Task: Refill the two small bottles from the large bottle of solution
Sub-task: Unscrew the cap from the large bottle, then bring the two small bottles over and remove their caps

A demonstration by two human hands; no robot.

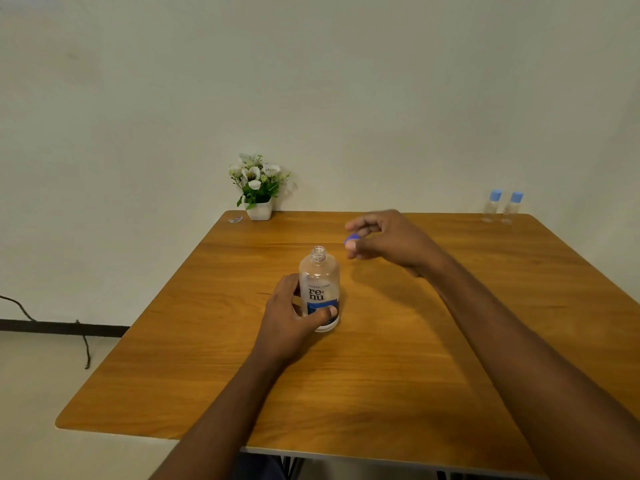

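Large bottle [319, 289]: standing uncapped, mid-table [398, 358].
Left hand [294, 315]: fingers gripping its labelled body.
Right hand [384, 239]: fingertips pinching blue cap [350, 239], hovering beside.
Small bottles [502, 206]: sitting capped, far right corner.

Large bottle [319, 289] upright on table [381, 375], inside left hand [291, 317]. Cap [350, 239] in right hand [384, 239], up and right of bottle neck. Two small bottles [502, 206] side by side, far right beyond right hand. Flowerpot [258, 188] beyond left hand, at table's back edge.
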